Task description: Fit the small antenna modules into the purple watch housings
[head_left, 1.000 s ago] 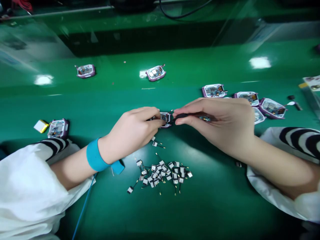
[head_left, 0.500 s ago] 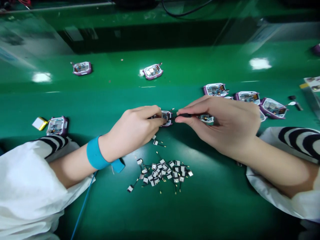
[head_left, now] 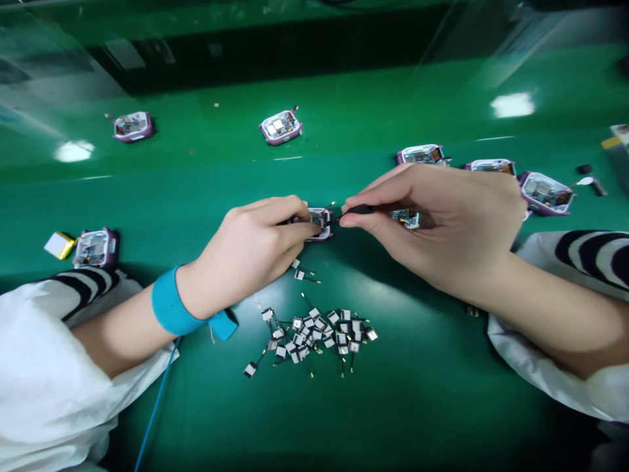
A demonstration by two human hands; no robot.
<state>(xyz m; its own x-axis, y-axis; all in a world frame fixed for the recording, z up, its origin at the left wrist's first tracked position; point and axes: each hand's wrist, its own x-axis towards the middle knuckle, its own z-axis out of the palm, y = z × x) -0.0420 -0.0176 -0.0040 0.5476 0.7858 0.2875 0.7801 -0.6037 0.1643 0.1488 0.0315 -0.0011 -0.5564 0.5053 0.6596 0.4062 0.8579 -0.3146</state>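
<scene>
Before me on the bench sits a small purple-and-white watch case (head_left: 324,216) with its circuit board exposed. The fingers of my left hand (head_left: 268,239) are closed around its left side, hiding part of it. A blue wrist strap (head_left: 171,301) circles my left wrist. Between thumb and forefinger, my right hand (head_left: 442,236) pinches black tweezers (head_left: 361,210), whose tip reaches the right side of the case. Behind the right fingers another opened case (head_left: 407,218) partly shows. Just below my left hand lie small antenna pieces (head_left: 299,275) with short black cables.
A pile of similar antenna pieces (head_left: 319,334) lies nearer me. Opened watch cases stand at the back left (head_left: 132,126), back middle (head_left: 280,126) and right (head_left: 546,193). At left, a silver-and-yellow battery (head_left: 59,245) adjoins another case (head_left: 97,248). A blue cord (head_left: 157,406) runs from the strap.
The view has shifted slightly, so most things sit a little higher or further left in it. Both hands keep the same grip on the watch case and the tweezers.
</scene>
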